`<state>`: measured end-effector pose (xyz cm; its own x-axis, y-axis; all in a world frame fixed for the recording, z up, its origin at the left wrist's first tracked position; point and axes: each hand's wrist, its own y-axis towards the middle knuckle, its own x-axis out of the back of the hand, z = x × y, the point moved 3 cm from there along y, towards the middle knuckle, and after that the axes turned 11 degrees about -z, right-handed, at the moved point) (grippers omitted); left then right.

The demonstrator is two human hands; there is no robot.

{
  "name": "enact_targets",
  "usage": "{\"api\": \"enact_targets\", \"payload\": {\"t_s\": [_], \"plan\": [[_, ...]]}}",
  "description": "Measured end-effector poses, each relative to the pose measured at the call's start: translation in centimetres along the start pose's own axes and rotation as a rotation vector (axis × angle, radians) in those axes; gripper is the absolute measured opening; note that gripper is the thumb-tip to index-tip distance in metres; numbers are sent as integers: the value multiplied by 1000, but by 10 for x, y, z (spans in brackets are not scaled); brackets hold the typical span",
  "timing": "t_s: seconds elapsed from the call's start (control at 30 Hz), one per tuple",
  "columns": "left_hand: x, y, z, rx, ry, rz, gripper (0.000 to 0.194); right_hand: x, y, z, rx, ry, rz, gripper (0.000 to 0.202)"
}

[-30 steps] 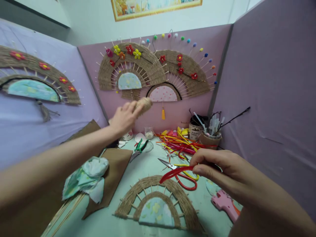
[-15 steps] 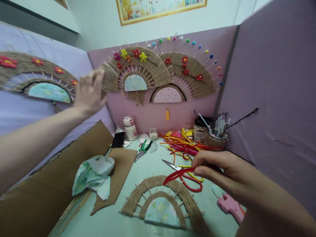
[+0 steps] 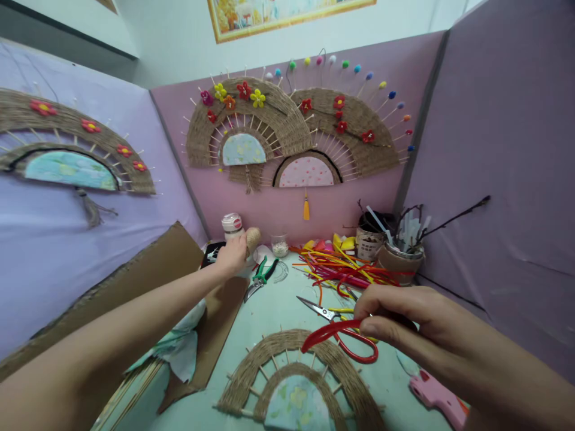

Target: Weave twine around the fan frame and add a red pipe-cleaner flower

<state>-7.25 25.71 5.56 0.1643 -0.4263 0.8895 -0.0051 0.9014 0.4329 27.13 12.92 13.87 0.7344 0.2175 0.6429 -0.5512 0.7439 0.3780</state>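
Observation:
My left hand [image 3: 233, 254] is wrapped round a ball of brown twine [image 3: 253, 239] at the back of the table, in front of a white jar [image 3: 232, 223]. Part of the ball is hidden by my fingers. On the right, my right hand [image 3: 395, 311] pinches red pipe cleaners [image 3: 330, 330] between thumb and fingers; they hang left over the upper edge of a half-round fan [image 3: 251, 365] of woven twine and thin sticks. A floral cloth piece fills the fan's middle. Below my right fingers lie red-handled scissors [image 3: 357, 347], blades pointing left.
Green-handled pruners [image 3: 261, 279] lie near a small clear cup [image 3: 280, 246]. Colourful pipe cleaners [image 3: 336, 266] are heaped before tubs of twigs and glue sticks [image 3: 402, 254]. A pink glue gun [image 3: 435, 395] is at right. Cardboard [image 3: 220, 326] and cloth [image 3: 179, 347] occupy the left.
My left hand has come down and right with the twine, from before the wall fans to the back of the table. My right hand keeps the pipe cleaners and has barely shifted.

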Motion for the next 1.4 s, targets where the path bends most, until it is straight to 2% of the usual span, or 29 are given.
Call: {"api": "enact_targets", "payload": {"t_s": [0.1, 0.23, 0.37, 0.47, 0.57, 0.63, 0.7, 0.77, 0.8, 0.87, 0.9, 0.93, 1.0, 1.07, 1.13, 1.2, 1.4], "plan": [[-26, 4, -7, 6, -17, 33, 66, -2, 2, 0, -9, -8, 9, 28], [-49, 17, -15, 2, -61, 44, 61, -3, 3, 0, -16, -14, 16, 26], [-61, 22, -19, 9, -129, 33, 52, -3, 3, -2, -26, 2, 7, 22], [-61, 18, -20, 43, -203, 19, 47, -5, 5, -2, -25, 10, 6, 23], [-51, 17, -23, 95, -299, -14, 49, -6, 7, -3, -28, 5, 16, 25], [-35, 17, -29, 131, -383, -49, 52, -7, 9, -5, -38, 4, 22, 25], [-10, 11, -39, 162, -489, -81, 45, -11, 14, -8, -47, 15, 33, 25], [22, -4, -55, 159, -626, -67, 38, -17, 20, -11, -52, 40, 36, 24], [40, -15, -65, 129, -749, -32, 39, -21, 24, -13, -56, 54, 29, 25], [76, -44, -88, 69, -1312, 210, 47, -31, 32, -17, -80, 63, 0, 25], [92, -59, -98, 38, -1470, 331, 49, -37, 36, -18, -93, 63, -16, 25], [105, -72, -106, 22, -1542, 401, 47, -43, 39, -19, -103, 62, -32, 25], [120, -93, -114, 3, -1554, 424, 40, -55, 43, -19, -109, 68, -48, 24], [119, -102, -114, 49, -1478, 327, 36, -65, 46, -18, -109, 77, -63, 20], [110, -104, -108, 107, -1397, 249, 28, -70, 47, -21, -119, 93, -80, 16], [98, -102, -99, 170, -1344, 225, 20, -72, 48, -27, -145, 105, -92, 15], [79, -95, -70, 380, -1333, 227, 24, -67, 54, -46, -196, -21, -180, 14]]}}
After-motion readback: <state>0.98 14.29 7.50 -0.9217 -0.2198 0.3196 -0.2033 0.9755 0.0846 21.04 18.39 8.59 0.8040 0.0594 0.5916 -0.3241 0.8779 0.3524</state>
